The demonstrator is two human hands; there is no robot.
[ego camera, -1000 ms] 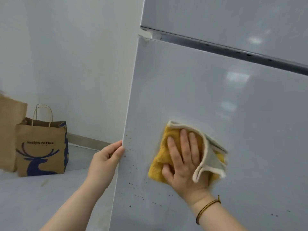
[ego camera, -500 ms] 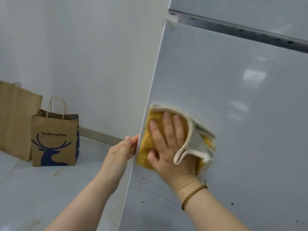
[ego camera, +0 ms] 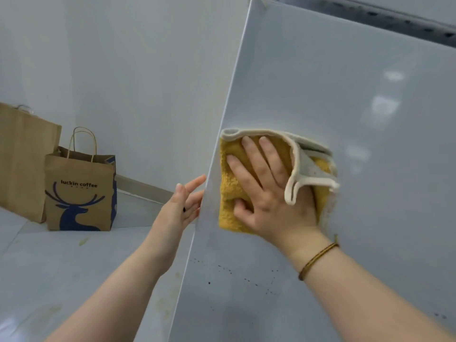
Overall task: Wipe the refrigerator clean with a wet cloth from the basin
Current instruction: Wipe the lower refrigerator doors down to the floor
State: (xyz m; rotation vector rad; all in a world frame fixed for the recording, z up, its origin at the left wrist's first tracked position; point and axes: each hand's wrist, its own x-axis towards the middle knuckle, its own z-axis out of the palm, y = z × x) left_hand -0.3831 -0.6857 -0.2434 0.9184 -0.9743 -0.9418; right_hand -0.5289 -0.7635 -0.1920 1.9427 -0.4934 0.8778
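Cloth (ego camera: 230, 193) now shifted left to door (ego camera: 345, 144) edge. Right hand (ego camera: 269, 193) presses it flat, fingers spread; left hand (ego camera: 181, 206) open, fingertips on edge. Cloth soft, limp, wet: palm pressure suits.

"luckin coffee" in dark blue lowercase letters on the front of the smaller brown paper bag (ego camera: 79, 191), just above a blue deer-head logo. A line of finer print beneath the brand name, too small to read. No lettering legible on the taller paper bag (ego camera: 23, 159) beside it.
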